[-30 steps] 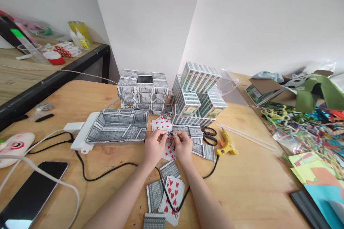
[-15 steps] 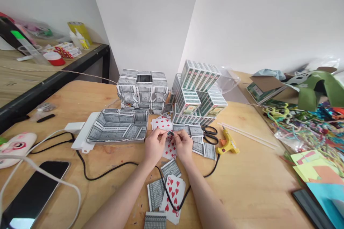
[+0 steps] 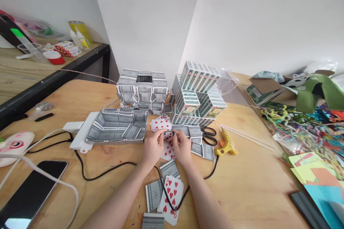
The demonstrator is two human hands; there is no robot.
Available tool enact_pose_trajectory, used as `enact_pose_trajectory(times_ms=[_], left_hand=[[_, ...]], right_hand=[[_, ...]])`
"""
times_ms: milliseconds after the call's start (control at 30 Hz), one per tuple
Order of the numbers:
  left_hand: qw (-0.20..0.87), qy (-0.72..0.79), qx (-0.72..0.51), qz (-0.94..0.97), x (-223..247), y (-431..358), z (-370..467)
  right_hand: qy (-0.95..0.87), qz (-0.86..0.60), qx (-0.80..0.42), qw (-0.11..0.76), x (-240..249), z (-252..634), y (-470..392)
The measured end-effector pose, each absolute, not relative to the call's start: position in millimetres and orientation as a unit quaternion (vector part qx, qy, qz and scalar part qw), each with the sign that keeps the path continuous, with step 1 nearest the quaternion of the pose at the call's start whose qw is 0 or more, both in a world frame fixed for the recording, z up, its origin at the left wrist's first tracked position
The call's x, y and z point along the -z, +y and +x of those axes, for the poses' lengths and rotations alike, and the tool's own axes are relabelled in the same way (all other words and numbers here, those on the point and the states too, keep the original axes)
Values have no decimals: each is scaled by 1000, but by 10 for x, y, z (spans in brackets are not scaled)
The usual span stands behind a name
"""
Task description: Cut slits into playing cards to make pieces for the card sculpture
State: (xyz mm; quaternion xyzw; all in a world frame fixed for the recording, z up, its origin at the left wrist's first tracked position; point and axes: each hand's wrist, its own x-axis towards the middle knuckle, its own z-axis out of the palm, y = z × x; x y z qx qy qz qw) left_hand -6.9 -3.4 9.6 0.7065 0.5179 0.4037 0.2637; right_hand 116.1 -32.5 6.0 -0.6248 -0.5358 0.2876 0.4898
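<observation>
My left hand (image 3: 154, 145) and my right hand (image 3: 182, 146) meet at the middle of the table, fingertips closed on opposite ends of a small bent playing card (image 3: 168, 134). It shows a dark edge, and the fingers hide much of it. Under and beyond the hands lie loose diamond cards (image 3: 161, 124). Nearer me, a nine of hearts (image 3: 171, 196) rests beside grey-backed folded cards (image 3: 154, 195). More folded cards (image 3: 195, 132) lie just right of my right hand. An open tray made of cards (image 3: 118, 127) stands to the left.
Behind stand a block built of cards (image 3: 142, 89) and stacked card boxes (image 3: 200, 77). Scissors (image 3: 209, 136) and a yellow glue gun (image 3: 228, 144) lie at right. A black cord (image 3: 107, 171) crosses the table under my forearms. A phone (image 3: 33, 189) lies front left.
The fingertips have parted slightly, and the piece between them now shows as a wider, curved shape. Both hands stay at the same spot. The whole view has shifted slightly.
</observation>
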Motion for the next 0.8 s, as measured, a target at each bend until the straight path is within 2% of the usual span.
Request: enact_pose_trajectory(times_ms=[167,567,800], left_hand=[[255,525,-387,714,-81,-37,-74],[302,518,-446,665,-96,-48,-40],[270,554,-402,677,-62,-54,-28]], right_hand=[[-523,-626,-308,490,-34,1174,-302],[-499,-603,-325,530,6,1146,-278],[-507,-605,-317,525,40,1155,-275]])
